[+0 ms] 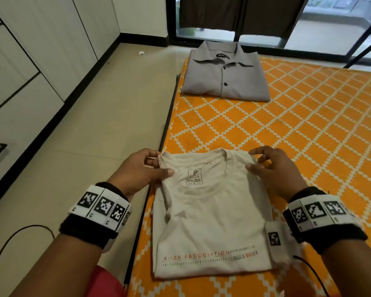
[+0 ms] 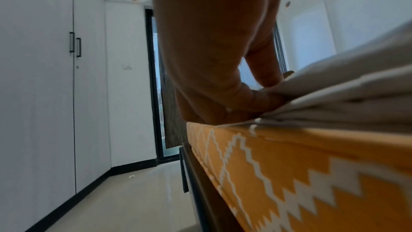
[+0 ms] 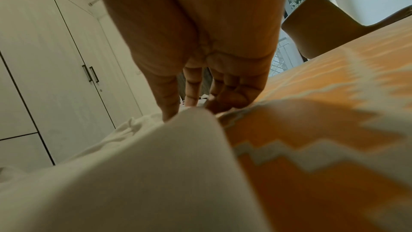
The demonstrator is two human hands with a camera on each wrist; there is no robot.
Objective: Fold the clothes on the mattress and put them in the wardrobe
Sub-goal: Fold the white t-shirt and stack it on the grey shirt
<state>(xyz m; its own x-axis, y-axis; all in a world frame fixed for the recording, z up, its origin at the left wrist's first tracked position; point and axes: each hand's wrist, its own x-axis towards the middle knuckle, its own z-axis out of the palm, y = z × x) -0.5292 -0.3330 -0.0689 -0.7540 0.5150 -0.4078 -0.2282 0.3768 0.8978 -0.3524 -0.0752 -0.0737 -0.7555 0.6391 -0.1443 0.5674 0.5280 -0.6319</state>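
Both hands, left hand (image 1: 137, 168) and right hand (image 1: 274, 168), pinch the shoulders of one white T-shirt (image 1: 210, 221) printed "KIIZA ASSOCIATION". One folded grey shirt (image 1: 225, 73) lies farther up the orange mattress (image 1: 308, 129).

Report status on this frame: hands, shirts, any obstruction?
Left hand and right hand pinch the white T-shirt at its shoulders. Grey shirt lies folded farther up the mattress. No obstruction seen.

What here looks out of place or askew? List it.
Little stands out. A small white scrap lies on the floor near the wardrobe. The grey shirt is folded flat on the mattress. The white T-shirt overhangs the mattress edge slightly where the left hand pinches its shoulder; the right hand pinches the other.
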